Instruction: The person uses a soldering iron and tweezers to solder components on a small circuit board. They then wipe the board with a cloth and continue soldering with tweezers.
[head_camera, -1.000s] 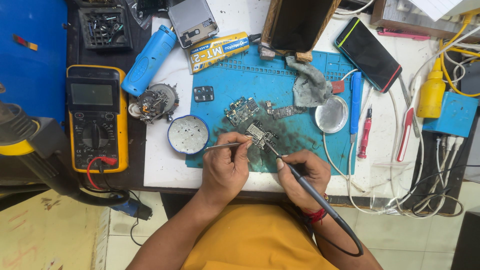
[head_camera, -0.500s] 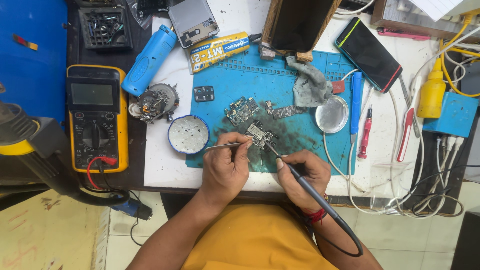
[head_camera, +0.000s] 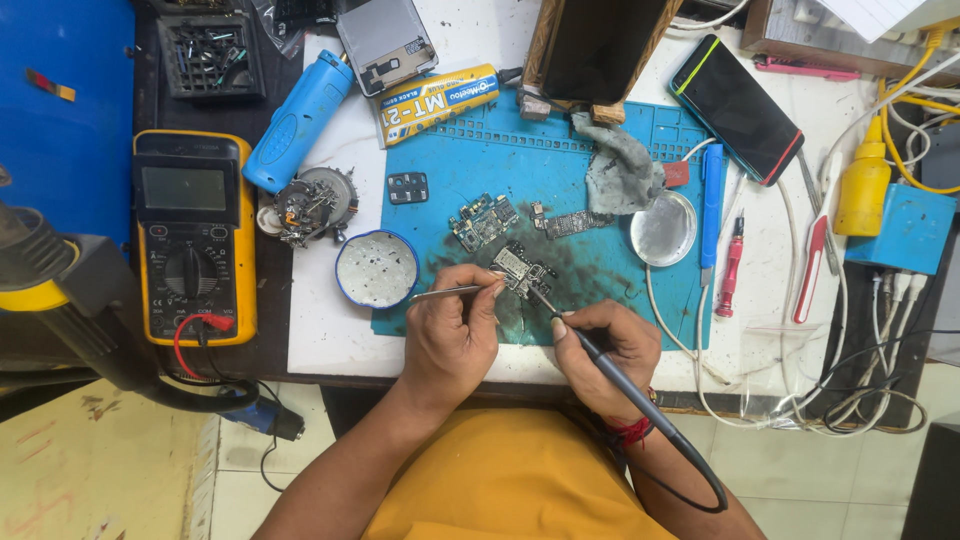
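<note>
small circuit board on blue mat, near desk's front edge | left hand closed on tweezers, tips at board | right hand grips soldering iron, tip touching board | round tin just left | yellow meter far left

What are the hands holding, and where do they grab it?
Left hand pinches tweezers near the tips; right hand grips the soldering iron low, near its tip.
</note>
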